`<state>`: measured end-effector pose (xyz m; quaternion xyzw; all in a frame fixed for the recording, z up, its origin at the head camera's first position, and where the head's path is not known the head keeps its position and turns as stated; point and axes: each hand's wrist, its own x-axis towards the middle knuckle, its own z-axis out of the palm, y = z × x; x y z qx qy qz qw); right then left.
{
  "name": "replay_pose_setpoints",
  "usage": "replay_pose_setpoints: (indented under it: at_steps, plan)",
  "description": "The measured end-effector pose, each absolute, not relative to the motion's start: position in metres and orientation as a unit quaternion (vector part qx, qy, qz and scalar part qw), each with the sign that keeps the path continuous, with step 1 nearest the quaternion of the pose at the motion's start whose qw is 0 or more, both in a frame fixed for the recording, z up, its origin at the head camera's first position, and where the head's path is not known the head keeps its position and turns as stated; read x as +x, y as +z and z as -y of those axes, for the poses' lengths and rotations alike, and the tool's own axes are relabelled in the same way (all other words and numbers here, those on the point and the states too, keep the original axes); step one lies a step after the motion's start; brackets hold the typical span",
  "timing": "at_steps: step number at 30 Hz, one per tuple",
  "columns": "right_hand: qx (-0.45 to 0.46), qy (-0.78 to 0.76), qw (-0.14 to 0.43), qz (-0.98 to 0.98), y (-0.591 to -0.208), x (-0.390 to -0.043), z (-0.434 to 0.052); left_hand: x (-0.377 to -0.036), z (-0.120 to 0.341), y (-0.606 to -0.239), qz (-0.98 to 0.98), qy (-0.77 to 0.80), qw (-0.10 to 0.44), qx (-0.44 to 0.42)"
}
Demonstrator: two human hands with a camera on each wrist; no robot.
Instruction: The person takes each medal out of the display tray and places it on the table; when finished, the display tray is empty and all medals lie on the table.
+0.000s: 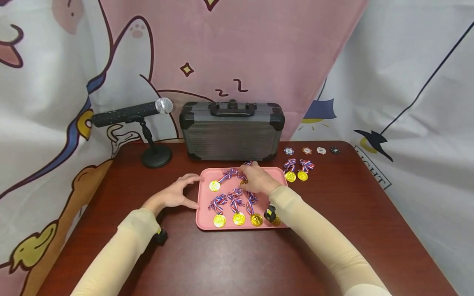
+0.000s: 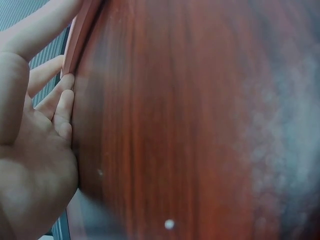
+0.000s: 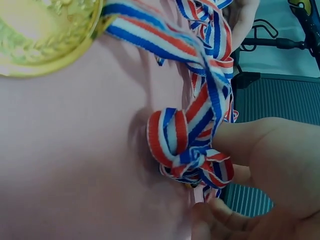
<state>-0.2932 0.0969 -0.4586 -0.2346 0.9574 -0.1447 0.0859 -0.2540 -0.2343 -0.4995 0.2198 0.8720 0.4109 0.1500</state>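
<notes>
Ribboned gold medals [image 1: 238, 218] on a pink tray [image 1: 205, 213].
Left hand [image 1: 173, 195], grip spread loosely, touches the tray at nine o'clock; right hand [image 1: 260, 180], one o'clock, touches striped ribbon [image 3: 214, 100], its grip unclear.

Open to pass across the near bench [image 1: 233, 263], in front of the tray [image 1: 201, 213], between both forearms [image 1: 322, 234]. Hemmed in at the tray's left rim by the left hand [image 1: 172, 195]; covered at the back middle by the right hand [image 1: 257, 178], and at the front right corner by the right forearm. Crowded inside by medals [image 1: 238, 218] and tangled ribbons [image 1: 235, 199], leaving only a narrow strip along the left rim. Walled off behind by the upright case [image 1: 233, 139]. Passable narrowly between case and microphone stand [image 1: 157, 156]. Roomy to the right, beyond two loose medals [image 1: 290, 176] just beside the tray and four chips [image 1: 307, 151] farther back.
</notes>
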Motion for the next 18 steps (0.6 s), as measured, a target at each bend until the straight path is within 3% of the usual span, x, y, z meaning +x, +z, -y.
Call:
replay_pose_setpoints:
  at_steps: [7,18]
  plan:
    - [-0.225,-0.115,0.098,-0.963,-0.4545,-0.2904,-0.0935,-0.2541,0.2347,-0.4995,-0.872,0.411,0.147,0.221]
    - [-0.201,-0.207,0.114,-0.951,-0.4576,-0.2953,-0.0903,-0.2539,0.2345,-0.4999,-0.873,0.412,0.154,0.213]
